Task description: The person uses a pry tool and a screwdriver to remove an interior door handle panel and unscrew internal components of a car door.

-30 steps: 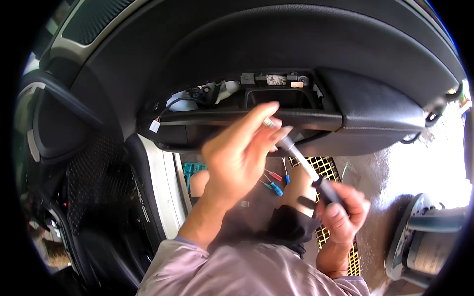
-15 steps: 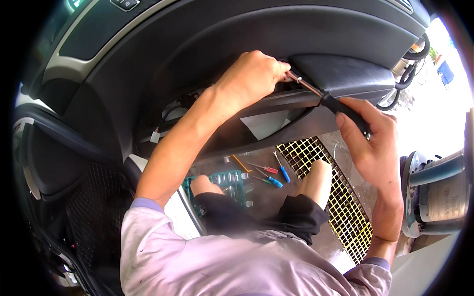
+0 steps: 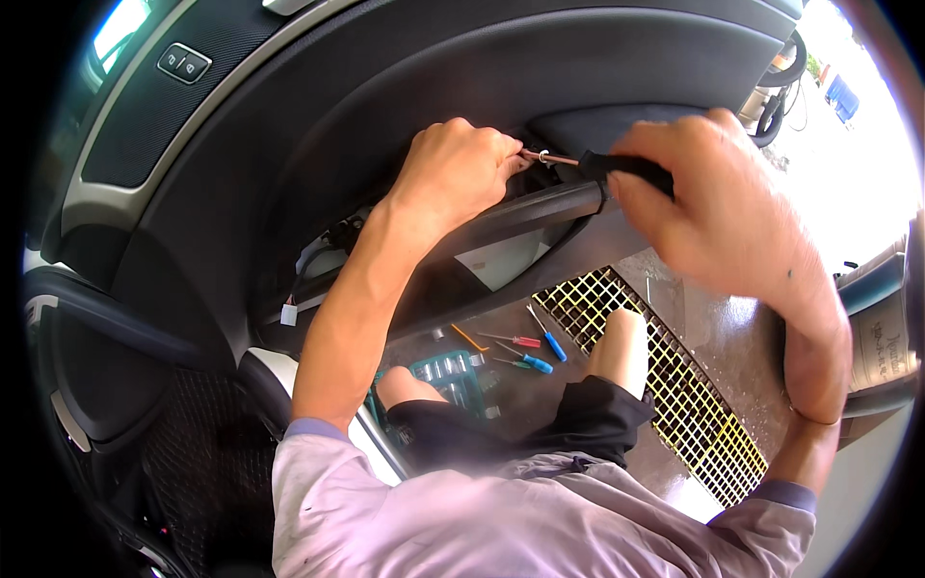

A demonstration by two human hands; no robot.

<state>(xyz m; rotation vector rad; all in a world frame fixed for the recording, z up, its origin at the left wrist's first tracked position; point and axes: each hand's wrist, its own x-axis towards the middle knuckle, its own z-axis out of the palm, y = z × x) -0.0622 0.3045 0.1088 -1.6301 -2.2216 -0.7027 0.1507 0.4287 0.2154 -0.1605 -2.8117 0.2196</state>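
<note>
My right hand [image 3: 718, 207] grips the black handle of a screwdriver [image 3: 617, 169], its thin shaft pointing left into a recess of a dark car door panel [image 3: 385, 116]. My left hand [image 3: 458, 173] is closed at the shaft's tip, fingers pinched against the panel by a small metal ring on the shaft. What the fingertips hold is hidden. A black trim strip [image 3: 540, 207] runs just beneath both hands.
Several small screwdrivers [image 3: 530, 349] with red, blue and orange handles and a green socket set [image 3: 448, 371] lie on the wet ground. A yellow drain grate [image 3: 665, 376] sits beside my knee. A white wiring plug [image 3: 289, 313] hangs from the panel. Window switches [image 3: 183, 65] are upper left.
The view has tilted up and closer to the door panel. Both hands rose from in front of the opening to the panel's recess, the screwdriver now lying nearly level.
</note>
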